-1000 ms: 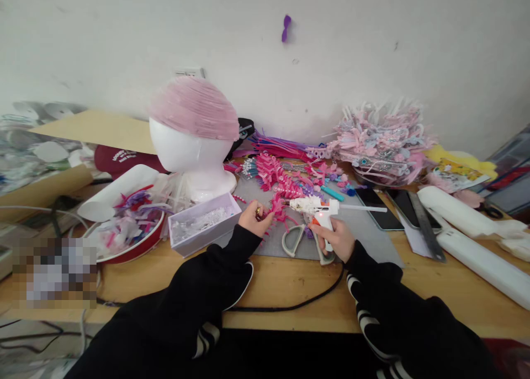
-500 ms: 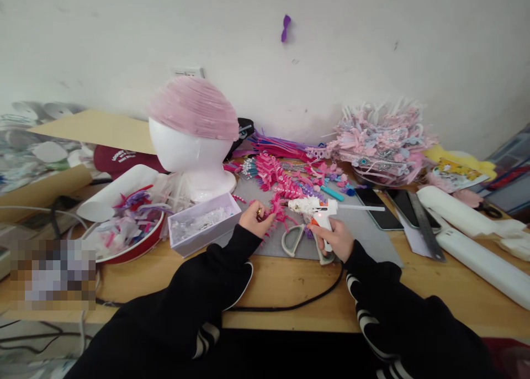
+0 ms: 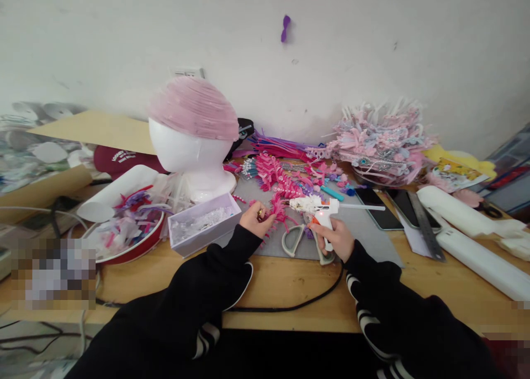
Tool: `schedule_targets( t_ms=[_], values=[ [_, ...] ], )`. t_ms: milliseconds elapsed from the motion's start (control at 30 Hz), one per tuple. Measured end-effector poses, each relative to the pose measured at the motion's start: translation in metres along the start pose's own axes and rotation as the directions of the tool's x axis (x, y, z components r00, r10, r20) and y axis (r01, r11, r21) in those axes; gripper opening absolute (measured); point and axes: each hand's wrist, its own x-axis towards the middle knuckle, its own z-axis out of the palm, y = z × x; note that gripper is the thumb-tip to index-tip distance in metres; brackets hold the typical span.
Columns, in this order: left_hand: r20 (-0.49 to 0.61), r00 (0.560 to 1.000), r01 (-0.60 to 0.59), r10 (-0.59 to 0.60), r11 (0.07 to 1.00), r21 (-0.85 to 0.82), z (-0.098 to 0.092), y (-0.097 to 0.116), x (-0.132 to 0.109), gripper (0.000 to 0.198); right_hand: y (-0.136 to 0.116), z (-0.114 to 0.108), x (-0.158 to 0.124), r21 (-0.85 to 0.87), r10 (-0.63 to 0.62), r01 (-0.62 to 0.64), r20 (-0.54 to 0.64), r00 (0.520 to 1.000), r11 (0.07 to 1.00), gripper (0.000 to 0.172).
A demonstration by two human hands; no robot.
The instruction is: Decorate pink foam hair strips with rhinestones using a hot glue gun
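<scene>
My right hand (image 3: 337, 240) is wrapped round the handle of a white and orange glue gun (image 3: 325, 219), a clear glue stick (image 3: 364, 206) poking from its back end. The nozzle points left, close to a pink pipe-cleaner piece (image 3: 278, 208). That pink piece is pinched in the fingers of my left hand (image 3: 255, 221), which wears a ring. Under the gun lie scissors (image 3: 293, 241) with pale handles, partly hidden by my right hand. Behind them, more pink pipe-cleaner pieces (image 3: 271, 172) are spread over a grey mat (image 3: 364, 241).
Left of my hands stand an open box (image 3: 184, 245) of clear bits, a red-rimmed bowl (image 3: 141, 252) and a white foam head (image 3: 186, 152) in a pink cap. To the right lie phones (image 3: 376, 208), a metal ruler (image 3: 426, 230) and white rolls. A black cable (image 3: 290, 308) crosses the table front.
The glue gun has shifted very slightly to the right, its nozzle a little farther from the pink piece. My left hand stays in almost the same place.
</scene>
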Motion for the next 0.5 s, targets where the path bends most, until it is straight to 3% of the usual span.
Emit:
schedule_targets(
  t_ms=[500],
  values=[
    [-0.052,0.998,-0.016,0.02,0.998,0.059,-0.0024,-0.0024,0.0017,0.032,0.0027,-0.0027,0.0006,0.006,-0.023,0.023,0.041,0.999,1.0,0.032]
  ],
)
